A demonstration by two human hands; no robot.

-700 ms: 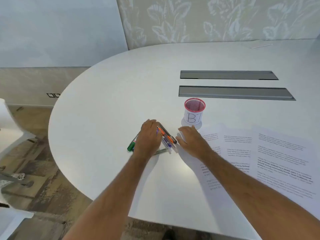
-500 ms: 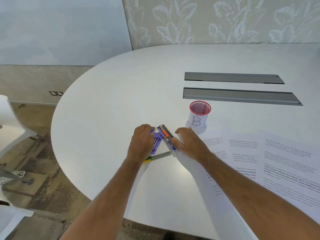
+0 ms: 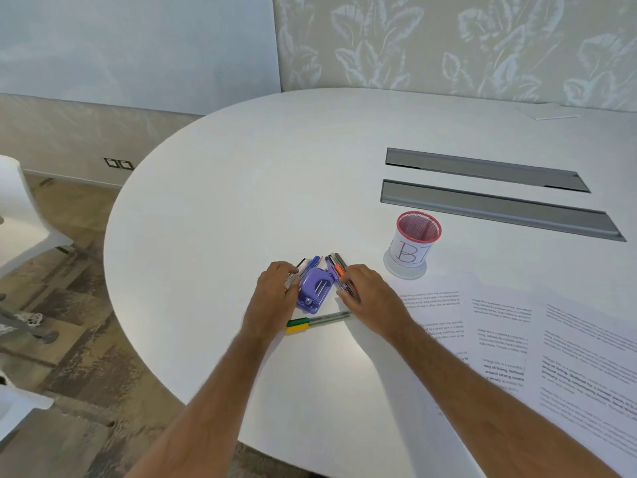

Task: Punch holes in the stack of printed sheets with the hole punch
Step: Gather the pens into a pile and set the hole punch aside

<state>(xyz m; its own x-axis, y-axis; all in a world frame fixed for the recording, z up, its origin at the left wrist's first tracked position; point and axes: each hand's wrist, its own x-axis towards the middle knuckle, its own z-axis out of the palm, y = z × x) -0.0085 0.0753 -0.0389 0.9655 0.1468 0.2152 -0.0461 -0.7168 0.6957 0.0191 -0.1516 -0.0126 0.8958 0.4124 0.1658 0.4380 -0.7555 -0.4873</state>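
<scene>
A purple hole punch [image 3: 313, 292] lies on the white table [image 3: 241, 188], between my two hands. My left hand [image 3: 275, 294] has its fingers curled over a bundle of pens [image 3: 303, 265] just left of the punch, with the thumb beside the punch. My right hand [image 3: 366, 292] presses down on another bundle of pens [image 3: 337, 265] just right of it. The printed sheets [image 3: 499, 326] lie spread side by side on the table to the right, partly under my right forearm.
A green pen and a yellow pen [image 3: 315, 322] lie in front of the punch. A pink mesh pen cup [image 3: 412, 244] labelled B stands behind my right hand. Two grey cable slots [image 3: 493, 205] cross the table further back. A white chair [image 3: 24, 219] stands left, off the table's edge.
The two hands have drawn the pen bundles apart, left and right. The purple hole punch, earlier mostly under my left hand, now lies uncovered between them.
</scene>
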